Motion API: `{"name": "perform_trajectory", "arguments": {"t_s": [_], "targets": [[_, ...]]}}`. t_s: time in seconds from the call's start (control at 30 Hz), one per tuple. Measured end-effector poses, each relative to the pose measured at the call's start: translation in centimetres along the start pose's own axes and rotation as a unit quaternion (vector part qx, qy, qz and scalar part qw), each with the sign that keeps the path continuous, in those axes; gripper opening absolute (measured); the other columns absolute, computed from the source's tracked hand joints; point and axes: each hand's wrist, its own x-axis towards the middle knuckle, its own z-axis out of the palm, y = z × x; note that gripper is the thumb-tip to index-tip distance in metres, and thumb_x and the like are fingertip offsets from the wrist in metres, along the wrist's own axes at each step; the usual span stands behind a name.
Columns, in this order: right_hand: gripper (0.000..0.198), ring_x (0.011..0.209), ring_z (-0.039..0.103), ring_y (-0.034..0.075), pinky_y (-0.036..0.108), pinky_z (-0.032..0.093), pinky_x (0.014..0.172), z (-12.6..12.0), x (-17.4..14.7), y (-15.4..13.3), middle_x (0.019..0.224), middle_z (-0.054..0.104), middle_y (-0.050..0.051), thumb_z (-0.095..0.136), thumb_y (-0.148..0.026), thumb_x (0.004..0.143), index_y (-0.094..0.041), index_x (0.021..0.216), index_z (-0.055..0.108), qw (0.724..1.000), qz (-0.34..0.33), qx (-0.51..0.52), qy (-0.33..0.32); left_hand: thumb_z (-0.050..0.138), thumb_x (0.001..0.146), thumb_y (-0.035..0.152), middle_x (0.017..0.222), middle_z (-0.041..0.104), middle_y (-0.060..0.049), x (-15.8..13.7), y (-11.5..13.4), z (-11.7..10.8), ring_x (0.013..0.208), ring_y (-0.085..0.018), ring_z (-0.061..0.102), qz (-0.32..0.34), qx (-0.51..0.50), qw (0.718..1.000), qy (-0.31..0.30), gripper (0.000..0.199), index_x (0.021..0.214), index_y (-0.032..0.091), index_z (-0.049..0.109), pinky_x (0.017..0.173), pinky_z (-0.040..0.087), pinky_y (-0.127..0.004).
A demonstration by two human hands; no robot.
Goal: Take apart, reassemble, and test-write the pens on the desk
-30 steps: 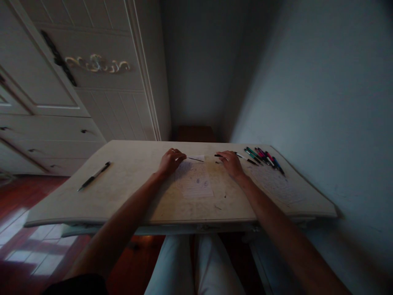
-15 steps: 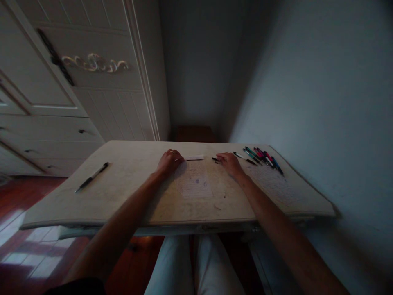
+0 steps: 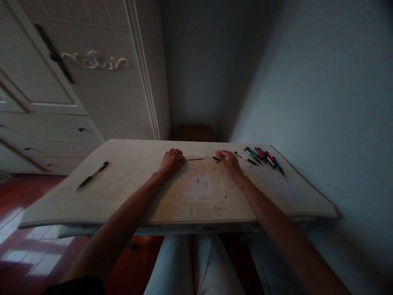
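Observation:
My left hand (image 3: 172,161) rests on the desk at the upper left corner of a sheet of lined paper (image 3: 196,186), its fingers loosely extended. A thin dark stick (image 3: 195,159), perhaps a pen refill, lies across the top of the sheet, its left end close to those fingertips. To the right of the paper is my right hand (image 3: 229,162), fingers apart, the tips just above small black pieces (image 3: 216,158) that look like pen parts. No object shows in either hand. Small bits (image 3: 225,195) lie below the right hand.
Several pens (image 3: 265,157) lie in a group at the desk's right, beside a white-and-black pen (image 3: 245,157) and another written sheet (image 3: 276,184). A black pen (image 3: 91,176) lies at the left. A wall (image 3: 322,102) borders the right side; a cabinet (image 3: 116,110) stands behind left.
My right fingertips have lifted slightly off the small black pieces, which now show more. My left hand has barely shifted at the paper's corner. The view has moved a little.

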Motion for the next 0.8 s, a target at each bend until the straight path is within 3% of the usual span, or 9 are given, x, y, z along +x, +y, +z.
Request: {"name": "perform_trajectory", "arguments": {"t_s": [0.23,0.4,0.6,0.8], "targets": [[0.025,0.098,0.063,0.024,0.041,0.047,0.093,0.9,-0.6,-1.6,0.102,0.074,0.01,0.055,-0.035,0.093,-0.02,0.102,0.073,0.996,-0.076,-0.035,-0.02,0.056,0.091,0.026,0.116,0.067,-0.012,0.5,-0.1,1.0,0.11,-0.028,0.055,-0.003,-0.001,1.0,0.003,0.021,0.094,0.016,0.075,0.098,0.044,-0.042],[0.02,0.099,0.061,0.024,0.041,0.046,0.092,1.2,-0.6,-1.8,0.103,0.073,0.01,0.058,-0.023,0.091,-0.018,0.104,0.073,0.99,-0.1,-0.081,-0.064,0.056,0.091,0.023,0.116,0.068,-0.012,0.7,0.0,1.1,0.111,-0.027,0.055,-0.003,0.005,1.0,-0.005,0.02,0.09,0.017,0.075,0.098,0.043,-0.043],[0.021,0.106,0.056,0.027,0.042,0.043,0.092,1.4,-0.8,-3.2,0.113,0.068,0.011,0.061,-0.021,0.09,-0.02,0.107,0.074,0.963,-0.119,-0.2,-0.134,0.06,0.09,0.023,0.12,0.067,-0.011,0.6,0.3,0.6,0.116,-0.027,0.055,-0.008,0.007,1.0,-0.011,0.016,0.088,0.019,0.076,0.098,0.043,-0.041],[0.027,0.116,0.051,0.028,0.044,0.038,0.098,1.9,-1.0,-3.5,0.126,0.062,0.012,0.06,-0.035,0.094,-0.024,0.116,0.072,0.954,-0.127,-0.226,-0.151,0.06,0.089,0.021,0.115,0.068,-0.011,0.7,0.2,0.9,0.109,-0.027,0.056,0.007,0.013,1.0,0.002,0.014,0.087,0.017,0.074,0.096,0.045,-0.04]]}}
